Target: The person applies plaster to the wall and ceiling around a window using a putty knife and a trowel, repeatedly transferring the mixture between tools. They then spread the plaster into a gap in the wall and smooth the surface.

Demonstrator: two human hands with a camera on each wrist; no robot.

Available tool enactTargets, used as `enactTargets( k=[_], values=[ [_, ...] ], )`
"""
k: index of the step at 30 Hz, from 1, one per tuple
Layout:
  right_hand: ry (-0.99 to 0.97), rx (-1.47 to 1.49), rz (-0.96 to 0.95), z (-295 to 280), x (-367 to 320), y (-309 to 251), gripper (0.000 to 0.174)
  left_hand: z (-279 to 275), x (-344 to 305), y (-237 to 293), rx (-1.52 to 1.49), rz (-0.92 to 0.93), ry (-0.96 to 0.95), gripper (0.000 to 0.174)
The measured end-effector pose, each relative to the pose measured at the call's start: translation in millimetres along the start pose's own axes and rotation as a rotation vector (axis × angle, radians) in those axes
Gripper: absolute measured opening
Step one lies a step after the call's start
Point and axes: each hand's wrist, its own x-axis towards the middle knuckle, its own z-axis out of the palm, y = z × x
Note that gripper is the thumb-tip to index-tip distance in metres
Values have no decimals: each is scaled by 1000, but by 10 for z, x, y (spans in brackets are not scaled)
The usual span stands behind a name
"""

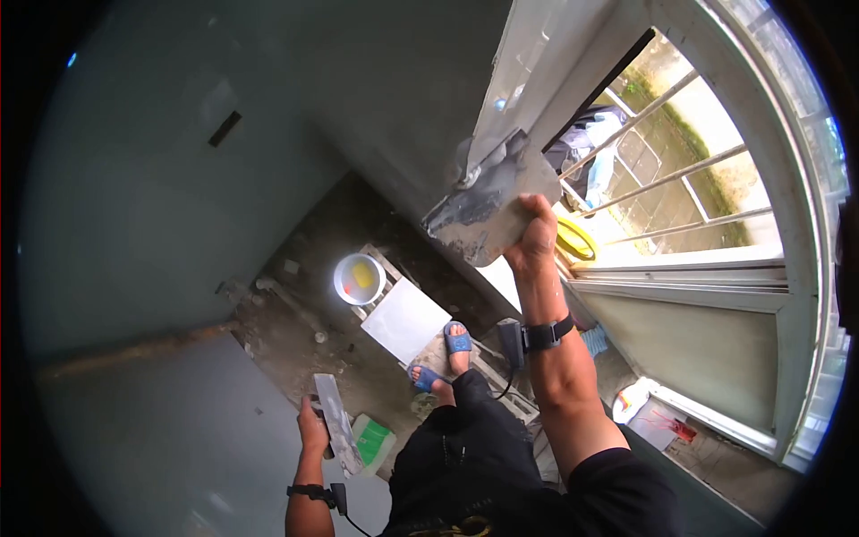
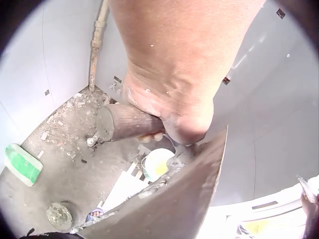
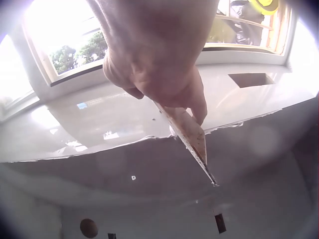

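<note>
In the head view my right hand (image 1: 535, 228) is raised near the window frame, gripping the edge of a thin, irregular flat slab (image 1: 501, 234) smeared with grey mortar (image 1: 479, 192). From the right wrist view, the slab (image 3: 192, 132) appears almost edge-on, overlapping the ragged lower edge of a glossy white wall band (image 3: 144, 117). Low at the left, my left hand (image 1: 311, 430) holds a plastering trowel (image 1: 335, 421). Its round wooden handle (image 2: 134, 121) lies in the curled fingers in the left wrist view, and grey mortar clings to the blade (image 2: 184, 191).
A white bucket (image 1: 337, 285) with a yellow sponge (image 1: 361, 274) stands beside a white panel (image 1: 407, 322) on a low bench. Slippered feet (image 1: 458, 345) are at the panel's edge. A green and white container (image 1: 371, 443) sits near the trowel. The barred window (image 1: 680, 170) is at right.
</note>
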Motion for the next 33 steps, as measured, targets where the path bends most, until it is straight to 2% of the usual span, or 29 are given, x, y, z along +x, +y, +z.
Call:
enactTargets(
  k=[1,4,6,7,9,10,12,14,15,16,17,19,21,22,23,28,33],
  values=[
    [-9,1,-26,67,6,-62,28,33,33,-61,3,-6,0,29],
    [-64,-29,-82,396,-186,-283,23,90,77,-1,-52,187,30,31],
    [-71,-36,-112,575,-318,-387,26,146,226,141,-126,189,-2,34],
    [-83,-36,-136,673,-385,-453,27,187,311,264,-450,93,-52,32],
    [-144,-62,-176,934,-512,-643,30,104,383,1013,-803,-37,-194,33],
    [-156,-55,-160,1084,-605,-773,23,59,418,1399,-968,-120,-250,35],
    [-238,-155,-241,1224,-658,-1018,15,-70,457,2078,-1318,-192,-470,36],
    [-259,-204,-250,1536,-992,-1206,14,-225,430,2661,-1594,-193,-795,36],
    [-588,-139,-72,1470,-1042,-1350,17,-321,393,2899,-1681,-175,-947,37],
    [-717,-179,-228,1476,-1235,-1328,26,-394,364,3123,-1729,-127,-1065,38],
    [-766,-535,-501,1459,-1489,-1300,26,-443,287,3283,-1725,-34,-1126,38],
    [-961,-902,-971,1480,-1824,-1116,35,-408,170,3433,-1605,255,-1097,41],
    [-1277,-1095,-1216,1493,-2069,-865,50,-311,83,3511,-1412,575,-941,46],
    [-1425,-1292,-1260,1465,-2186,-825,58,-232,-14,3488,-1306,691,-864,47],
    [-1445,-1304,-1274,1442,-2280,-758,56,-179,-82,3435,-1241,741,-816,47],
    [-1483,-1353,-1279,1273,-2328,-617,55,-77,-166,3028,-1277,558,-845,47],
    [-1490,-1444,-1149,978,-2124,-574,60,-139,114,2798,-1650,199,-824,48]
  ],
)
